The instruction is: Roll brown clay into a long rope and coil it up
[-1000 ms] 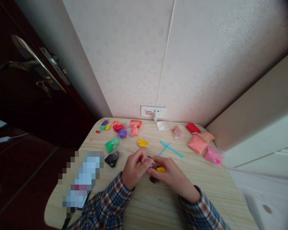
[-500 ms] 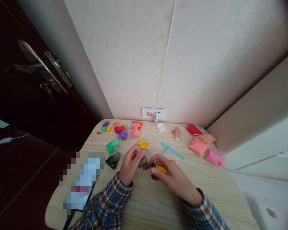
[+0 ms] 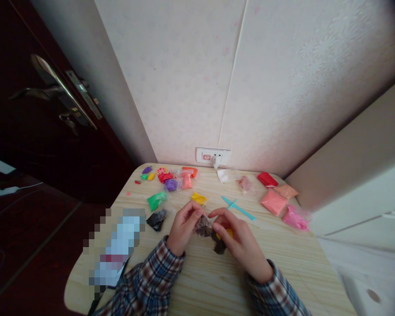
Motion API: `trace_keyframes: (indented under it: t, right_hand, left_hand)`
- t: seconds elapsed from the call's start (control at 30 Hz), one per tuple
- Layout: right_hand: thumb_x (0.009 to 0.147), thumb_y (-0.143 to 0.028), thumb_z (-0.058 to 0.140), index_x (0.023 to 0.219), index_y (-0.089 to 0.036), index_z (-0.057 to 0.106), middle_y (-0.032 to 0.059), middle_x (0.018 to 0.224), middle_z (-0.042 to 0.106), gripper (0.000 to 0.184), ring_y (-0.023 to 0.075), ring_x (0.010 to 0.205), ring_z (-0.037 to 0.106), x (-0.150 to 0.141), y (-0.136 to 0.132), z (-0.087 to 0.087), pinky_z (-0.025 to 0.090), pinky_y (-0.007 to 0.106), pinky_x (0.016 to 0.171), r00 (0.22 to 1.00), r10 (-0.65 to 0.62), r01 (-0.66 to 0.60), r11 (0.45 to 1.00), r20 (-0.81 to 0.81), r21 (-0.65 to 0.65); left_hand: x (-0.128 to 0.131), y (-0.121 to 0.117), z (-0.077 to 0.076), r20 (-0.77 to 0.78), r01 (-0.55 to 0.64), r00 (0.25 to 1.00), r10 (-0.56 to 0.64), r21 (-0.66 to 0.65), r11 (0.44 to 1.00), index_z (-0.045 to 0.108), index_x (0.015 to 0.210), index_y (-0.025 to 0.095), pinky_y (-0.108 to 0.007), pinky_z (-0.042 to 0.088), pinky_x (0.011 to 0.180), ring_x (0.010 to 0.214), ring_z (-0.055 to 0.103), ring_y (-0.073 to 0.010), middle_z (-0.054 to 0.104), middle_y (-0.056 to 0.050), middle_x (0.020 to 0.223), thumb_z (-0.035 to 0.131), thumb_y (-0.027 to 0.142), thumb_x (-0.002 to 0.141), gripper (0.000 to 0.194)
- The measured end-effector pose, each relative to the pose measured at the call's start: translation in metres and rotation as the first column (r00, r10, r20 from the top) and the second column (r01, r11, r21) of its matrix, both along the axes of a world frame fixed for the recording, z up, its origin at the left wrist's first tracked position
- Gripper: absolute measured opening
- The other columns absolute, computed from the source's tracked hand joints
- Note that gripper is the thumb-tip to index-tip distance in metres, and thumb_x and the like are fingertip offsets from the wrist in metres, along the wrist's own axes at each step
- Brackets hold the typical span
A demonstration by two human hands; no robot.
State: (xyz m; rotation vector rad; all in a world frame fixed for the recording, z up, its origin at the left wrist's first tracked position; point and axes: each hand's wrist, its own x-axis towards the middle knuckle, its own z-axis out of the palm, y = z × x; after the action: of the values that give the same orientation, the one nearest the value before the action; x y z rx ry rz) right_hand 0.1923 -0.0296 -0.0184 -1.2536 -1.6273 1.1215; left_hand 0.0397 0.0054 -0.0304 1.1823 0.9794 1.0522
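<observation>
My left hand [image 3: 184, 226] pinches a crumpled clear plastic bag [image 3: 203, 226] with dark brown clay in it. Against the bag's right side, my right hand [image 3: 238, 235] is closed on a lump of brown modelling clay [image 3: 219, 245], with yellow clay [image 3: 229, 233] partly showing beneath its fingers. Beyond both hands lies a bag of yellow clay [image 3: 199, 198]. Two light-blue modelling tools [image 3: 240, 209] are crossed on the table to the right of it. Left of my left hand sits a bag of black clay [image 3: 156, 220].
Along the back of the wooden table [image 3: 283, 272] lie bags of green [image 3: 157, 201], purple [image 3: 171, 184] and red clay [image 3: 267, 179]. Small fruit shapes [image 3: 146, 170] sit at the back left. A pixelated sheet [image 3: 121, 245] lies at left. A wall socket [image 3: 213, 157] is behind.
The brown clay in my right hand has come away lower and now hangs as a larger piece. My fingers have shifted at the bag, and the view has moved slightly.
</observation>
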Motion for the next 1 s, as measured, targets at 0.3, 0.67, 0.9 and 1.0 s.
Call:
trace_keyframes:
  t: [0.3,0.67,0.9,1.0]
  right_hand:
    - [0.074,-0.042,0.064,0.082,-0.019,0.051,-0.0071,0.056,0.046,0.028,0.0079,0.050,0.047,-0.006,0.006,-0.006,0.034,0.019,0.045,0.938,-0.035,-0.048,0.972,-0.345,-0.230]
    - [0.077,-0.036,0.063,0.076,-0.019,0.055,0.0017,0.079,0.058,0.019,0.0163,0.078,0.055,-0.005,0.012,-0.014,0.043,0.029,0.072,0.988,-0.028,0.026,1.000,-0.151,-0.014]
    - [0.082,-0.025,0.058,0.073,-0.020,0.053,0.0018,0.079,0.057,0.011,0.0161,0.078,0.053,-0.003,0.010,-0.008,0.041,0.028,0.073,1.000,-0.024,0.023,0.991,0.003,0.135]
    - [0.082,-0.025,0.056,0.073,-0.020,0.052,0.0018,0.078,0.057,0.011,0.0163,0.077,0.053,-0.003,0.009,-0.007,0.042,0.028,0.072,1.000,-0.031,0.032,0.992,-0.004,0.125]
  left_hand:
    - [0.001,0.000,-0.001,-0.036,-0.054,0.998,0.059,0.128,0.990,0.052,0.067,0.016,-0.022,0.037,0.056,0.061,0.046,-0.0101,0.046,0.002,0.068,0.057,0.037,0.080,0.025]
    - [-0.003,0.001,-0.006,-0.411,-0.082,0.880,0.238,0.362,0.929,0.061,0.068,0.015,-0.025,0.038,0.060,0.063,0.052,-0.0132,0.060,-0.001,0.068,0.056,0.024,0.080,0.015]
    - [-0.002,0.000,-0.008,-0.405,-0.097,0.883,0.238,0.338,0.936,0.063,0.067,0.015,-0.023,0.037,0.058,0.060,0.051,-0.0118,0.060,0.000,0.064,0.057,0.020,0.076,0.012]
    - [0.000,0.004,-0.012,-0.319,-0.095,0.928,0.190,0.292,0.952,0.062,0.066,0.015,-0.022,0.038,0.057,0.060,0.050,-0.0117,0.058,0.000,0.066,0.058,0.022,0.075,0.012]
